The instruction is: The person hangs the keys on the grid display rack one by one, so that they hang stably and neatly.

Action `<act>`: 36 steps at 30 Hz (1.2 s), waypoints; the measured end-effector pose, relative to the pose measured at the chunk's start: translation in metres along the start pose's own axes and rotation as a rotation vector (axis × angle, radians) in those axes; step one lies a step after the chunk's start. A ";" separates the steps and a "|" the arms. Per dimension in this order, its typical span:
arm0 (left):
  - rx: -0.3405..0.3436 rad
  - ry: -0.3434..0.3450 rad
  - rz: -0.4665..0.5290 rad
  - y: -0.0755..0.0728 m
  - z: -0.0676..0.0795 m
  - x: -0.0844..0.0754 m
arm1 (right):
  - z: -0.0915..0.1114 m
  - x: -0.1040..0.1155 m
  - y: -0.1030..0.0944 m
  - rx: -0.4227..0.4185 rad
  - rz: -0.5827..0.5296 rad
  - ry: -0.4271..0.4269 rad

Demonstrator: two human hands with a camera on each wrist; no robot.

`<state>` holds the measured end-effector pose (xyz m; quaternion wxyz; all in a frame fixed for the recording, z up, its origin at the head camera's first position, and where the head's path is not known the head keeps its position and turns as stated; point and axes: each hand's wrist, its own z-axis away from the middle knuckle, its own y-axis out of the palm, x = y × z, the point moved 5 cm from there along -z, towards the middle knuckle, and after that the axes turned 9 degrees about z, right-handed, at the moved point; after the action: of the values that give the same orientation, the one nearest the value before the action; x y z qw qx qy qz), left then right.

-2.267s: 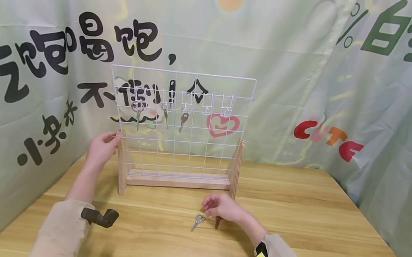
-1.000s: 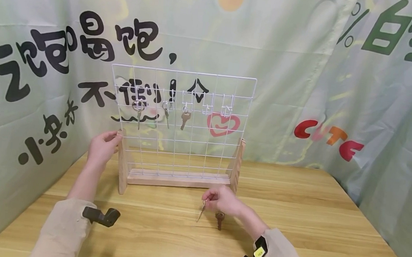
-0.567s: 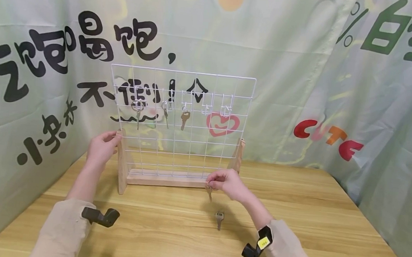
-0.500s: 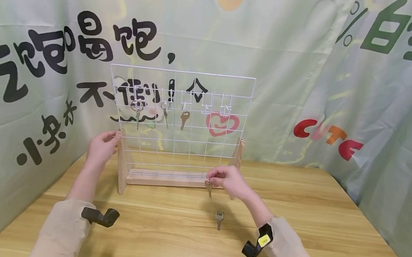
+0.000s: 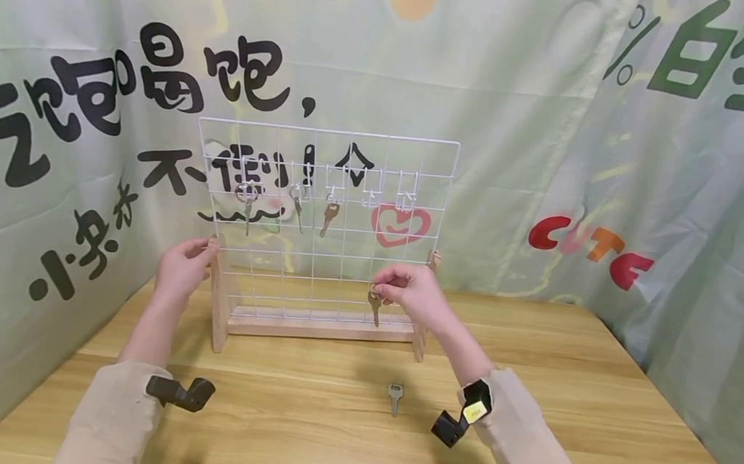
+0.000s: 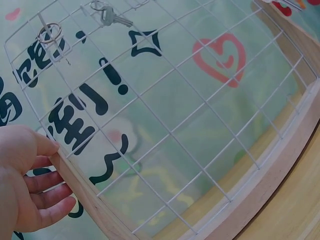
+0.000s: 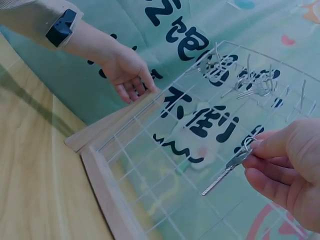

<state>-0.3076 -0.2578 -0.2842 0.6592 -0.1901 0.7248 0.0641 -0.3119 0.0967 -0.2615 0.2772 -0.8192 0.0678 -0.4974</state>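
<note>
My right hand (image 5: 414, 292) pinches a key (image 5: 375, 309) by its small ring in front of the lower right part of the white wire grid rack (image 5: 342, 279). In the right wrist view that key (image 7: 227, 170) dangles below the fingertips, apart from the wires. My left hand (image 5: 184, 270) holds the top of the rack's left wooden post (image 5: 219, 300), thumb and fingers about it; the left wrist view shows the left hand (image 6: 32, 180) there too. Three keys hang on the rack's hooks: left key (image 5: 248, 208), middle key (image 5: 298, 208) and bronze-toned key (image 5: 330, 215).
Another key (image 5: 394, 398) lies on the wooden table (image 5: 305, 416) in front of the rack. Two bare white hooks, one of them this hook (image 5: 372, 188), are on the grid's right side. A printed curtain (image 5: 508, 163) stands behind the rack.
My right hand has picked up a key from the table and raised it to the grid's lower right part. The left hand has stayed on the post.
</note>
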 end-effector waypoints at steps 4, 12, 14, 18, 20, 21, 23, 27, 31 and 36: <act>0.004 0.000 0.003 0.000 0.000 0.000 | -0.005 0.011 -0.005 -0.025 0.013 -0.024; -0.004 0.000 0.007 0.000 0.000 -0.001 | -0.020 0.037 -0.022 -0.144 0.010 -0.058; -0.005 0.002 0.004 -0.001 0.000 -0.001 | -0.024 0.043 -0.025 -0.188 -0.006 -0.066; -0.002 0.004 0.005 -0.001 0.000 0.000 | -0.031 0.052 -0.029 -0.264 -0.060 -0.084; -0.002 0.007 0.010 0.000 0.000 0.000 | -0.035 0.056 -0.030 -0.287 -0.076 -0.090; -0.001 0.009 0.012 0.000 0.000 0.000 | -0.036 0.059 -0.031 -0.297 -0.087 -0.092; -0.001 0.012 0.012 0.000 0.000 0.000 | -0.038 0.062 -0.031 -0.318 -0.106 -0.087; -0.001 0.012 0.006 0.001 0.001 0.000 | -0.041 0.068 -0.032 -0.362 -0.155 -0.065; -0.002 0.007 0.007 0.000 0.002 0.000 | -0.043 0.072 -0.034 -0.425 -0.145 -0.059; -0.003 0.004 0.007 -0.001 0.002 0.000 | -0.045 0.078 -0.036 -0.505 -0.049 -0.080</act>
<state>-0.3059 -0.2577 -0.2839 0.6573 -0.1886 0.7265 0.0673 -0.3176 0.0790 -0.1660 0.0544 -0.8828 0.1589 -0.4387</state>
